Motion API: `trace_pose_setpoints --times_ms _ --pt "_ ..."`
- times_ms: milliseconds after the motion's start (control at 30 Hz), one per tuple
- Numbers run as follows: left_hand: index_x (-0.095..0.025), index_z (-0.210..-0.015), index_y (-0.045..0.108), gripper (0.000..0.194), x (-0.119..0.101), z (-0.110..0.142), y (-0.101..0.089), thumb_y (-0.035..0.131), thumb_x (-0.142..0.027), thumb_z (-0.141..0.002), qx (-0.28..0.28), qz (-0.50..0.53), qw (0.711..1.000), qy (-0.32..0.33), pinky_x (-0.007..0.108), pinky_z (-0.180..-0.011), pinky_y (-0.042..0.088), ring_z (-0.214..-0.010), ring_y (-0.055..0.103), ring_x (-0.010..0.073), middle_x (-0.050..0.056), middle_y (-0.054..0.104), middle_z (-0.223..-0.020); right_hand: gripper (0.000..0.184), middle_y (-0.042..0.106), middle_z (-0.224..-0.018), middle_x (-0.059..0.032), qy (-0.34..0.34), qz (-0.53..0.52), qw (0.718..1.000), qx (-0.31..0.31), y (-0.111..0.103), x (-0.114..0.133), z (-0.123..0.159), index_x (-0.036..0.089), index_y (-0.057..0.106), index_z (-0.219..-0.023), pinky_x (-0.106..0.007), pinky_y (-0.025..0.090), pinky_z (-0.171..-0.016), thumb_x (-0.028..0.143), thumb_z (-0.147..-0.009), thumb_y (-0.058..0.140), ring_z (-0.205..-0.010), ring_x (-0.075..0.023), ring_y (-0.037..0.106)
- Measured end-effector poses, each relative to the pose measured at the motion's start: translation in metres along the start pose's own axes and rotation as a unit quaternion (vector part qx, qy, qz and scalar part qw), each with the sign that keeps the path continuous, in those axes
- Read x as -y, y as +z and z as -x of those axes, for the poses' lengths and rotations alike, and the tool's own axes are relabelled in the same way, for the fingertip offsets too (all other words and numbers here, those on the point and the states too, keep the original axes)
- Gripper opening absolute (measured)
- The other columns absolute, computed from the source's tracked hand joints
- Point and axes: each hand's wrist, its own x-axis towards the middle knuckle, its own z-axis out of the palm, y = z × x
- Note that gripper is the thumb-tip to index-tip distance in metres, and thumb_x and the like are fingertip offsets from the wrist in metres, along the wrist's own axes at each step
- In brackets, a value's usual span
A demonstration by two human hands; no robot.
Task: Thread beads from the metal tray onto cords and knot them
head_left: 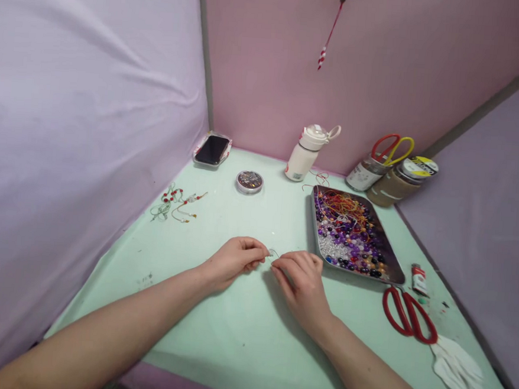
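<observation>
My left hand [233, 261] and my right hand [301, 282] meet over the middle of the pale green table [241, 329], fingertips almost touching. Both pinch a thin clear thread [274, 253] that loops up between them. Each hand's fingers are curled closed on the thread. Just right of my right hand lies a metal tray [394, 269] filled with purple, clear and dark beads and a tangle of orange cord.
Finished beaded strands [176, 203] lie at the left. A phone [211, 149], small round tin [250, 181] and white bottle [307, 151] stand at the back. Two jars [389, 177] hold scissors. Red scissors [408, 314], a lighter [419, 280] and a white glove [456, 362] lie right. Cloth walls enclose three sides.
</observation>
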Motion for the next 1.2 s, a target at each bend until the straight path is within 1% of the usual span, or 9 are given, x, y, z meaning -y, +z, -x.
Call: trace_pose_setpoints --times_ms 100,267,333,400,533,633,767,1067,1200 --pt "-0.014 -0.075 0.067 0.011 0.002 -0.002 -0.002 0.059 -0.022 -0.072 -0.02 -0.179 0.979 0.1 0.024 -0.066 0.039 -0.066 0.053 0.0115 0.001 0.063 -0.071 0.012 0.067 -0.087 -0.0042 -0.024 0.024 0.999 -0.005 -0.002 -0.002 0.0 0.021 0.061 -0.091 -0.037 0.031 -0.082 0.017 -0.092 0.051 -0.083 -0.0179 0.057" --pt "-0.017 -0.075 0.068 0.017 0.006 0.0 -0.003 0.051 -0.016 -0.075 0.028 -0.35 0.913 0.209 0.025 -0.068 0.041 -0.072 0.056 0.0137 0.002 0.065 -0.077 0.018 0.067 -0.109 -0.0075 -0.06 -0.018 0.998 0.016 -0.002 -0.009 0.0 0.023 0.061 -0.097 -0.042 0.034 -0.093 0.014 -0.093 0.046 -0.101 -0.0214 0.058" --pt "-0.017 -0.076 0.068 0.017 0.006 0.001 -0.002 0.051 -0.016 -0.077 0.042 -0.365 0.901 0.229 0.024 -0.067 0.041 -0.071 0.056 0.013 0.002 0.064 -0.076 0.018 0.068 -0.105 -0.0072 -0.027 -0.074 0.996 0.032 -0.001 -0.01 0.0 0.023 0.061 -0.095 -0.041 0.038 -0.091 0.017 -0.093 0.045 -0.097 -0.0214 0.06" --pt "-0.016 -0.077 0.069 0.018 0.005 0.002 -0.002 0.051 -0.016 -0.078 0.05 -0.361 0.9 0.239 0.023 -0.067 0.041 -0.071 0.057 0.0128 0.002 0.064 -0.077 0.015 0.069 -0.087 -0.0051 0.053 -0.148 0.986 0.053 0.0 -0.01 0.001 0.023 0.061 -0.091 -0.035 0.045 -0.078 0.023 -0.093 0.046 -0.082 -0.0199 0.062" --pt "-0.017 -0.078 0.07 0.019 0.004 0.004 -0.001 0.052 -0.016 -0.08 0.046 -0.339 0.902 0.265 0.023 -0.067 0.042 -0.071 0.058 0.0124 0.002 0.065 -0.076 0.017 0.064 -0.07 -0.0011 0.222 -0.336 0.913 0.074 -0.001 -0.006 0.001 0.021 0.058 -0.087 -0.029 0.047 -0.06 0.037 -0.09 0.052 -0.059 -0.015 0.059" --pt "-0.017 -0.079 0.071 0.018 0.004 0.005 0.0 0.053 -0.016 -0.081 0.031 -0.326 0.9 0.287 0.023 -0.07 0.044 -0.073 0.059 0.0126 0.003 0.066 -0.077 0.022 0.067 -0.072 -0.0018 0.28 -0.437 0.851 0.077 -0.004 -0.002 -0.001 0.019 0.057 -0.085 -0.028 0.048 -0.06 0.041 -0.086 0.059 -0.057 -0.0132 0.059" --pt "-0.019 -0.083 0.072 0.018 0.005 0.006 0.0 0.055 -0.018 -0.082 0.013 -0.315 0.901 0.297 0.024 -0.073 0.046 -0.077 0.062 0.0134 0.004 0.07 -0.084 0.026 0.068 -0.068 -0.001 0.328 -0.497 0.799 0.09 -0.005 -0.001 -0.005 0.019 0.056 -0.08 -0.027 0.047 -0.058 0.043 -0.08 0.066 -0.054 -0.0122 0.059" --pt "-0.018 -0.085 0.072 0.017 0.006 0.008 0.003 0.055 -0.017 -0.082 -0.005 -0.309 0.897 0.316 0.024 -0.074 0.046 -0.077 0.063 0.013 0.004 0.071 -0.083 0.027 0.065 -0.063 0.0007 0.368 -0.568 0.727 0.115 -0.005 -0.003 -0.006 0.018 0.058 -0.076 -0.022 0.038 -0.051 0.041 -0.075 0.072 -0.048 -0.0084 0.053" --pt "-0.019 -0.088 0.071 0.018 0.008 0.009 0.005 0.054 -0.018 -0.082 -0.012 -0.325 0.893 0.31 0.024 -0.072 0.046 -0.075 0.062 0.0129 0.003 0.071 -0.083 0.029 0.062 -0.061 0.0012 0.373 -0.565 0.728 0.108 -0.005 -0.001 -0.007 0.017 0.059 -0.077 -0.021 0.035 -0.047 0.042 -0.074 0.073 -0.048 -0.0083 0.05"
